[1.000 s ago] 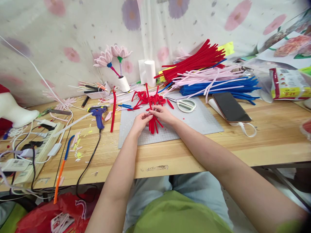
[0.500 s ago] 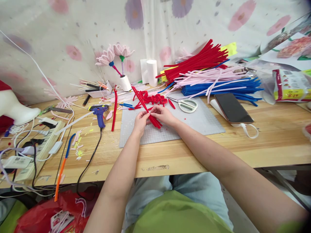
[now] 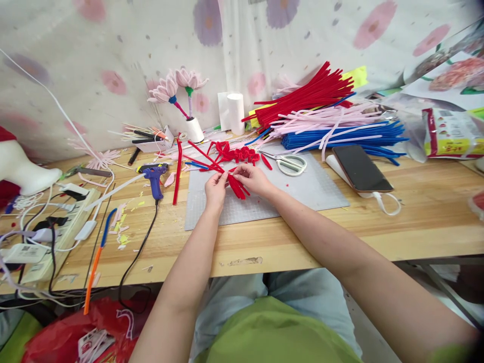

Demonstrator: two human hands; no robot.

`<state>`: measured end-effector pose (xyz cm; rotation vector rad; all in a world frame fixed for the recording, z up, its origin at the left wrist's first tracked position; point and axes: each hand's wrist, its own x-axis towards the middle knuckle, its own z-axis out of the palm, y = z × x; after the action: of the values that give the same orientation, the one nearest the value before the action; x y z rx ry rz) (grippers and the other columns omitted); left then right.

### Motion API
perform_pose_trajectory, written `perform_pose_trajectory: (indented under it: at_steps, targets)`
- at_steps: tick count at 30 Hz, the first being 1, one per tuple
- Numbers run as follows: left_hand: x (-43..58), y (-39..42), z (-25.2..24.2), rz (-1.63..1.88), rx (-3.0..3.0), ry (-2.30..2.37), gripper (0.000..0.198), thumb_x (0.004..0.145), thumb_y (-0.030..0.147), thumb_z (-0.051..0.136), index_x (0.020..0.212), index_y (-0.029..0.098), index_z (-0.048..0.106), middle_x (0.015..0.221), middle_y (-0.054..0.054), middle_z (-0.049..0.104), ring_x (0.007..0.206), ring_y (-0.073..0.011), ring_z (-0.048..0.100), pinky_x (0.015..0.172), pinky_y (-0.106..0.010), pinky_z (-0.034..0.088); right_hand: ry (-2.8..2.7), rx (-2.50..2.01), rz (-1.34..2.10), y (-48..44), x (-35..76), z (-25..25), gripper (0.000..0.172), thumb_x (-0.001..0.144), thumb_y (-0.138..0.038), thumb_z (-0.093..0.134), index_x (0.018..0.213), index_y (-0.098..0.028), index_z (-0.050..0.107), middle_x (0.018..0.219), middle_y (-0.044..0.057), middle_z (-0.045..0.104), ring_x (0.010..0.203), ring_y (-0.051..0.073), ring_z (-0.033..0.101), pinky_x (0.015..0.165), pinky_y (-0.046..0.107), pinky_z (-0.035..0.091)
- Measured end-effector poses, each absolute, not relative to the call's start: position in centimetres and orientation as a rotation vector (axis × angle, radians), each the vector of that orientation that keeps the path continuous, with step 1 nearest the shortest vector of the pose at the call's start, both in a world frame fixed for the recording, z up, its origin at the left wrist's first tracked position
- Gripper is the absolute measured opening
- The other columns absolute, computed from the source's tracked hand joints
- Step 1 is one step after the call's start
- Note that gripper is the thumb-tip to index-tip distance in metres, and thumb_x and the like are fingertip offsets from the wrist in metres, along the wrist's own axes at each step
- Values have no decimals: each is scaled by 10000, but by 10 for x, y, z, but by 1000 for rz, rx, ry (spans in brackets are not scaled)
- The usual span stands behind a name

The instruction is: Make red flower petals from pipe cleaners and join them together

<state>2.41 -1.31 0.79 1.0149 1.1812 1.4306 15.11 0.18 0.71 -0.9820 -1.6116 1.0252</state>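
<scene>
Over the grey cutting mat (image 3: 302, 196), my left hand (image 3: 216, 190) is closed around a small bunch of red pipe cleaners (image 3: 238, 189). Its looped ends point toward me on the right, and the straight stems stretch away to the upper left. My right hand (image 3: 251, 178) pinches the same bunch from the other side, fingertips close to the left ones. Just beyond my hands lies a heap of curled red pipe-cleaner pieces (image 3: 236, 153). Scissors with pale green handles (image 3: 292, 165) rest on the mat to the right.
A purple glue gun (image 3: 154, 180) and a power strip (image 3: 68, 232) with tangled cables are on the left. Pink flowers (image 3: 181, 85) stand at the back. Bundles of red, pink and blue pipe cleaners (image 3: 340, 136) lie back right, beside a phone (image 3: 363, 169) on a stand.
The stems of the red bunch have swung to the left and lie flatter. My left hand has shifted slightly left; the right hand stays nearly where it was.
</scene>
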Motion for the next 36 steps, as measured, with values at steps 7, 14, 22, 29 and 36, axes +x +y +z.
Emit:
perform_pose_trajectory:
  at_steps: [7, 14, 22, 29, 36]
  targets:
    - [24, -8, -5, 1528, 1105, 1251, 153, 738, 295, 552, 675, 156, 569, 652, 23, 583, 630, -84, 545, 659, -212, 436, -1683, -997, 957, 0, 150, 9, 44, 708, -221, 529, 712, -179, 542, 711, 19, 599, 633, 133, 545, 608, 275, 427]
    - [20, -6, -6, 1602, 1209, 1293, 185, 735, 345, 562, 699, 163, 574, 673, 10, 590, 619, -92, 525, 629, -208, 424, -1584, -959, 1172, -2, 146, 7, 161, 716, -328, 552, 754, -180, 503, 687, 3, 573, 592, 120, 528, 563, 258, 424]
    - [24, -7, 0, 1635, 1087, 1193, 251, 676, 402, 633, 707, 153, 635, 693, -11, 632, 676, -109, 559, 688, -229, 429, -1812, -1031, 1220, 0, 145, 3, 294, 771, -405, 463, 734, -126, 549, 622, -15, 519, 564, 89, 431, 568, 229, 354]
    - [20, -8, 0, 1410, 985, 1135, 306, 566, 397, 722, 713, 131, 683, 655, -33, 660, 706, -151, 601, 747, -291, 443, -1883, -1068, 1069, -2, 148, 6, 322, 817, -420, 417, 765, -139, 566, 649, 1, 572, 596, 100, 481, 601, 222, 373]
    - [17, -4, -6, 1422, 1052, 1184, 294, 588, 406, 709, 662, 127, 653, 569, -1, 618, 602, -116, 565, 667, -255, 442, -1779, -1192, 977, -2, 148, 9, 334, 839, -398, 382, 687, -141, 531, 633, 7, 580, 564, 97, 473, 554, 210, 341]
